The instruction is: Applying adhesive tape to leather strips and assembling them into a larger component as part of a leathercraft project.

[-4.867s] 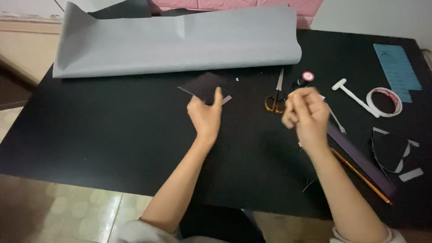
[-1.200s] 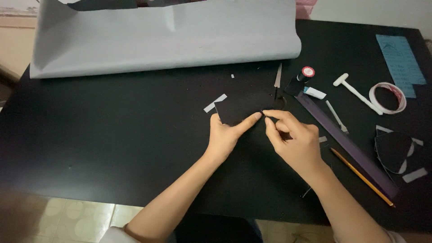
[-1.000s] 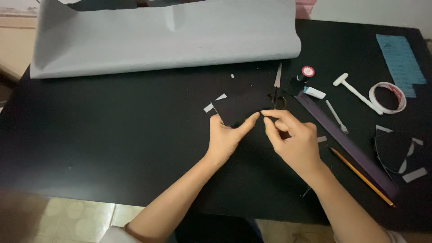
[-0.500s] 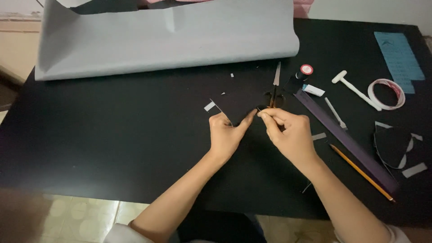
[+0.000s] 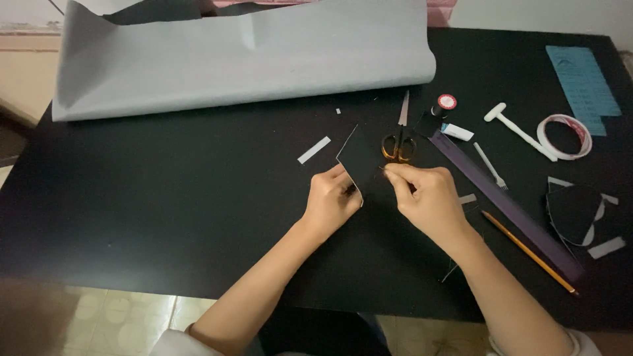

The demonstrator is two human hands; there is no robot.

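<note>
My left hand (image 5: 331, 198) grips a small black piece of sheet material (image 5: 361, 157) by its lower edge and holds it tilted above the black table (image 5: 165, 191). My right hand (image 5: 425, 198) is beside it, fingertips pinched at the piece's right edge on what looks like a thin needle (image 5: 382, 167). A fine thread (image 5: 455, 267) trails by my right wrist. Orange-handled scissors (image 5: 398, 142) lie just behind the piece.
A large grey sheet (image 5: 244, 56) covers the table's back. To the right lie a long dark ruler (image 5: 504, 207), a pencil (image 5: 527, 250), a tape roll (image 5: 564, 136), a white tool (image 5: 517, 130), a thread spool (image 5: 446, 103), a blue card (image 5: 583, 79) and black and white scraps (image 5: 577, 211).
Both hands came down from mid-air onto the black piece, then shifted slightly back and left with it. My right fingertips closed in on its right edge.
</note>
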